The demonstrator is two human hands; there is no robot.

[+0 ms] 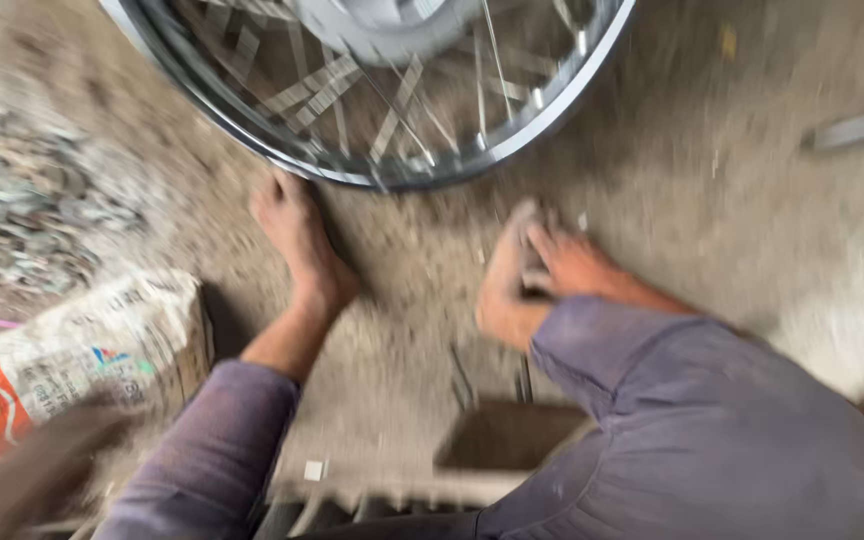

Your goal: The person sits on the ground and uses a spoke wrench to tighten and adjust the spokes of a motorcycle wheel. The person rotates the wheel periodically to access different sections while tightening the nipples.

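The whole view is smeared by motion. My right hand (574,262) reaches down past my knee and rests against my bare right foot (502,295) on the dusty ground; whether its fingers grip anything is too blurred to tell. A brown smear at the lower left looks like my left hand (37,470), close to a printed sack (92,345); its fingers cannot be made out. My bare left foot (302,250) lies just below a spoked metal wheel rim (392,165). Purple trousers (702,430) cover both legs.
Grey rubble (22,200) is heaped at the far left. A pale bar (857,128) lies on the ground at the upper right. A low dark block (507,435) and a ridged edge (392,492) sit between my legs.
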